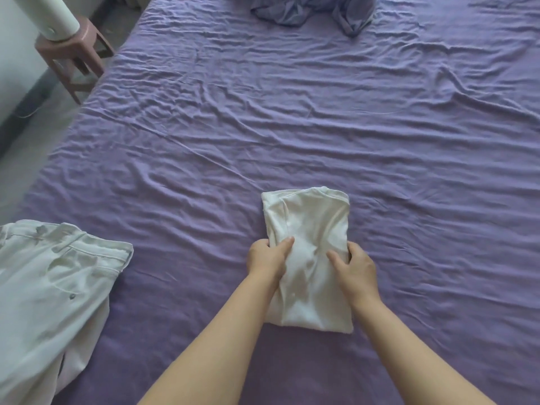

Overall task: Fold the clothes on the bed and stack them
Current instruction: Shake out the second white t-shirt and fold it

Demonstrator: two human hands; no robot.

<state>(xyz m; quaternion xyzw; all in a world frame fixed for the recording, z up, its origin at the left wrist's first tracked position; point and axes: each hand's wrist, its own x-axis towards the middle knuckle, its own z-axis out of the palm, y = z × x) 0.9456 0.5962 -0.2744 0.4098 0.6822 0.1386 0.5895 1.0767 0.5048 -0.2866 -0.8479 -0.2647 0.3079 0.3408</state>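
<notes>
A white garment (309, 229), folded into a narrow rectangle, lies on the purple bed sheet (263, 127) in front of me. My left hand (267, 257) grips its left edge around the middle, thumb on top. My right hand (355, 267) grips the right edge at the same height. The cloth bunches between the two hands. White trousers (55, 282) lie unfolded at the bed's near left corner. A crumpled grey-blue garment (309, 10) sits at the far edge of the bed.
A pink plastic stool (76, 54) stands on the floor beside the bed's left side, with a white cylindrical object (55, 16) resting on it. The bed's left edge runs diagonally from the far middle to the near left.
</notes>
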